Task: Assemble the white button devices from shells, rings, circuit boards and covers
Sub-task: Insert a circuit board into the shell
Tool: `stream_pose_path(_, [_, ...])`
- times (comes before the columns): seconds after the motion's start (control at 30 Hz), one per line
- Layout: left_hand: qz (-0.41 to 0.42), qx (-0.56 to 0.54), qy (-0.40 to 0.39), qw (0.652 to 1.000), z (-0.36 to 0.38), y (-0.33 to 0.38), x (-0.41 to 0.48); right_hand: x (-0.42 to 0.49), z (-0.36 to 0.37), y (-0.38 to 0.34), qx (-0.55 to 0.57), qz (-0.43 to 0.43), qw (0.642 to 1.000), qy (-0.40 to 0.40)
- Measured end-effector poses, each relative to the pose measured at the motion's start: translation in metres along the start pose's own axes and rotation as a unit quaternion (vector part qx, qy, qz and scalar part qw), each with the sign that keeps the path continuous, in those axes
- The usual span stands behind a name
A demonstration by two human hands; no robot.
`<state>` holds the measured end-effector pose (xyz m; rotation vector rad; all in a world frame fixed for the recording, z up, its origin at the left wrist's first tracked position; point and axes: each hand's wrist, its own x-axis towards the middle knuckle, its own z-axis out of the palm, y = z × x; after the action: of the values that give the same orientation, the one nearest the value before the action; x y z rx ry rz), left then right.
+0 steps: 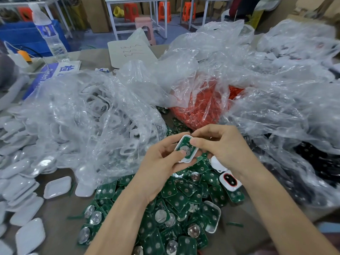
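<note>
While the left hand (161, 162) grips the white shell (185, 150) above the circuit board pile (174, 208) and the right hand (220, 144) pinches its top edge, the green board (187, 144) is apparently being seated, so a cover likely follows.

Far beyond the fingers (202, 133), past the brown far edge of the worktable (92, 54), the floor (174, 31) is grey-blue and evenly lit, with no hard shadows. White metal-framed tables (136, 0) stand straight ahead of them, with orange plastic stools (131, 12) under and between the frames. A pink stool (145, 27) sits nearer, just behind the worktable's edge. Brown cardboard boxes (97, 14) stand up and to the left, and a blue bin (20, 36) lies far off to the left
</note>
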<state>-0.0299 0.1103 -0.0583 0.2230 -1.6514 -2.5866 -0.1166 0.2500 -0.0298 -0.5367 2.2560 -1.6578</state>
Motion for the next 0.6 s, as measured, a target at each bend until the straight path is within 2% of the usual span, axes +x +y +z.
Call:
stream_pose_path(0.23, [-0.027,-0.044,-0.030,0.998,-0.003,0.001,0.000,-0.002,-0.003,0.000,0.002,-0.007,0.999,-0.032])
stream_pose_path(0.4, [0.012,0.053,0.011,0.998,0.001,-0.005,0.000,-0.007,-0.002,0.000,-0.025,-0.066,0.997,0.019])
stream_pose_path(0.6, [0.054,0.094,0.040,0.993,0.002,-0.009,0.000,-0.014,0.004,0.003,-0.053,-0.108,0.992,0.049])
